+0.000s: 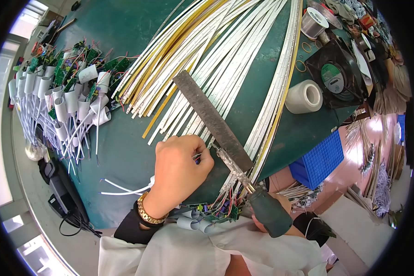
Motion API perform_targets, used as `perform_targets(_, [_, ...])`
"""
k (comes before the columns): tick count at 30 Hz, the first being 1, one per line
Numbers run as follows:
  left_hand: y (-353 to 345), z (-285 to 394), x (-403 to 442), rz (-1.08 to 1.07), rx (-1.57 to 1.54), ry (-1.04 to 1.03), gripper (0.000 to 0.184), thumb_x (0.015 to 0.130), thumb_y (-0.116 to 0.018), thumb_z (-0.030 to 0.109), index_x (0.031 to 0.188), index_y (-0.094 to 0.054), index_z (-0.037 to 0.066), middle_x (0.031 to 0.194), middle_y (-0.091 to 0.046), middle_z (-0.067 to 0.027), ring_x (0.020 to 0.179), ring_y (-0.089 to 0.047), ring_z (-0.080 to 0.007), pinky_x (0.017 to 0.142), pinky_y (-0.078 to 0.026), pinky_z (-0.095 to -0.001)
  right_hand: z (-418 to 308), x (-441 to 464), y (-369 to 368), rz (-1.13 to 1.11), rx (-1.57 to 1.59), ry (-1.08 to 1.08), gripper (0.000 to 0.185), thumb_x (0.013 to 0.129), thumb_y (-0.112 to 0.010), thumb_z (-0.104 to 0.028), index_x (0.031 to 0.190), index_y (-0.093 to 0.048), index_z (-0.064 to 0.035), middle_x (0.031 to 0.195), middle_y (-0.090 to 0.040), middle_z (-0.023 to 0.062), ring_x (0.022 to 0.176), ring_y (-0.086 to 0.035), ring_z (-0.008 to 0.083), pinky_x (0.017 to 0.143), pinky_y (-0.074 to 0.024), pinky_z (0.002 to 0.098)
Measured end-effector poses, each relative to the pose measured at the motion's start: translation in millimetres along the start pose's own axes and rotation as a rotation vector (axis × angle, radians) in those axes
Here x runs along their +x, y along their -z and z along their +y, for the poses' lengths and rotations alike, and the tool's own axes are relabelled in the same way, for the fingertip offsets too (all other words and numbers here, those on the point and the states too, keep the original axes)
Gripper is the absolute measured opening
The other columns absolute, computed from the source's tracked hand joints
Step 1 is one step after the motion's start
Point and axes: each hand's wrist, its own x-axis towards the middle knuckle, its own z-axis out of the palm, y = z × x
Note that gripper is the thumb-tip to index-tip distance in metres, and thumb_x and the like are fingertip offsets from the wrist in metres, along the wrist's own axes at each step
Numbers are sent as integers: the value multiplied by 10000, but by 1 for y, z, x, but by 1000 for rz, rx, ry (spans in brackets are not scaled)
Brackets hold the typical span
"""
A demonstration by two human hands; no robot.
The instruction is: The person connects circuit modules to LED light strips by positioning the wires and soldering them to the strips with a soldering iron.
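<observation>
My left hand [181,161], with a gold watch [150,209] at the wrist, is closed in a pinch on thin wires by the ends of white LED strips [207,110]. My right hand [280,202] is wrapped round the green handle of a soldering iron [270,214]. Its metal tip points up and left, close to my left fingertips. A dark flat metal bar [212,120] lies slanted across the strips. Below my hands are small circuit boards [223,209] and white tubes [188,223]. A white cable [124,189] sticks out left of my wrist.
White plastic housings with cables and circuit boards [71,94] are piled at the left. At the right are a tape roll [304,96], a black fan [338,76] and a solder spool [313,22]. A blue crate [318,158] is beyond the table [119,138] edge.
</observation>
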Motion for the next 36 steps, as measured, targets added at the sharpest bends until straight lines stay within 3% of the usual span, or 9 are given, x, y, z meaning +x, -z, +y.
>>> perform_targets(6, [2,1,6,-58,32,11,54,702,-677,38,687,-629,18,581,-576,-92,519,-559,-229,539,-428,-335,9,-3,0,-81,-198,100,280,652,-760,-240,911,-693,-155,792,-680,32,670,-648,296,593,-518,407])
perform_targets(8, [2,1,7,-51,27,-6,56,709,-672,34,683,-630,6,575,-579,-114,492,-562,-239,509,-450,-329,24,-8,-14,168,-182,287,277,656,-761,-239,913,-696,-158,792,-678,35,669,-646,295,595,-516,409])
perform_targets(12, [3,2,8,-72,39,14,58,714,-670,30,682,-627,7,589,-591,-121,512,-586,-246,524,-466,-326,28,-7,-16,218,-141,355,269,666,-759,-235,917,-699,-158,793,-679,39,670,-645,298,598,-517,409])
perform_targets(18, [2,4,10,-138,92,54,112,724,-666,86,655,-580,65,589,-587,-94,600,-587,-304,610,-339,-426,28,-12,-17,179,-20,263,262,666,-747,-101,923,-696,-121,803,-686,61,689,-649,289,600,-509,378])
perform_targets(23, [2,4,10,-141,112,47,101,724,-656,91,660,-582,65,583,-585,-104,579,-581,-316,607,-341,-427,20,-12,-2,-79,14,-42,393,578,-847,-365,874,-687,-163,776,-656,93,718,-636,345,649,-500,443])
perform_targets(27, [3,3,12,-142,94,41,100,722,-655,94,661,-583,64,586,-592,-110,570,-579,-320,606,-345,-427,33,-17,-19,-91,-22,-318,393,557,-858,-400,841,-683,-191,754,-660,75,717,-639,334,653,-501,437])
perform_targets(29, [4,3,12,-128,150,-10,72,713,-666,54,675,-610,30,590,-611,-117,529,-617,-278,548,-485,-369,38,-19,-25,-100,-46,-505,394,543,-865,-423,818,-681,-210,739,-663,63,716,-640,327,656,-502,434])
perform_targets(32, [2,1,11,-157,93,33,93,719,-657,89,669,-583,65,585,-594,-114,565,-581,-318,594,-351,-427,32,-20,-16,-152,22,-360,411,535,-864,-436,825,-680,-209,751,-669,62,709,-639,325,658,-502,429])
perform_targets(36, [2,5,10,-128,216,-10,71,735,-661,69,703,-600,53,602,-611,-91,561,-612,-282,593,-427,-400,22,-16,1,-186,78,-230,298,668,-788,-205,921,-656,-115,793,-631,52,698,-608,228,600,-483,358])
